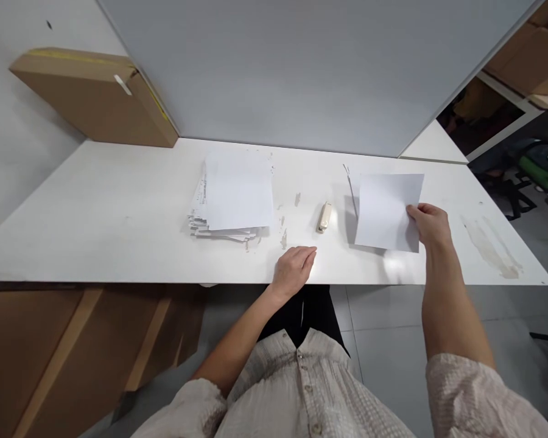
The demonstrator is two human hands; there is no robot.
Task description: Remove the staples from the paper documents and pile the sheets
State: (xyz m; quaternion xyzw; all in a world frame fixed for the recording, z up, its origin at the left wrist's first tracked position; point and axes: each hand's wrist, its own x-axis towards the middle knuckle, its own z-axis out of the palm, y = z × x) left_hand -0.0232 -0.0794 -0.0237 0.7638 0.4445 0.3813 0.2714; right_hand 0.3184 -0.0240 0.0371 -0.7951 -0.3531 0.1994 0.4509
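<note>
My right hand [432, 224] pinches the right edge of a white sheet of paper [386, 210], thumb on top. The sheet is slightly bent, and its left side stands up off the table; what lies under it is mostly hidden. A small cream stapler [324, 217] lies on the table to the left of that sheet. Nearest to the stapler, my left hand [296, 267] rests at the table's front edge, fingers loosely stretched to the right, holding nothing. Farther left is an uneven stack of paper [240, 191] with a blank sheet on top.
The white table [95, 225] has worn marks. A grey panel [274, 73] rises along its back edge. At the back left leans a cardboard box [95, 103]. More cardboard [109, 340] stands below the table at left. A green and black bag [541, 164] is at far right.
</note>
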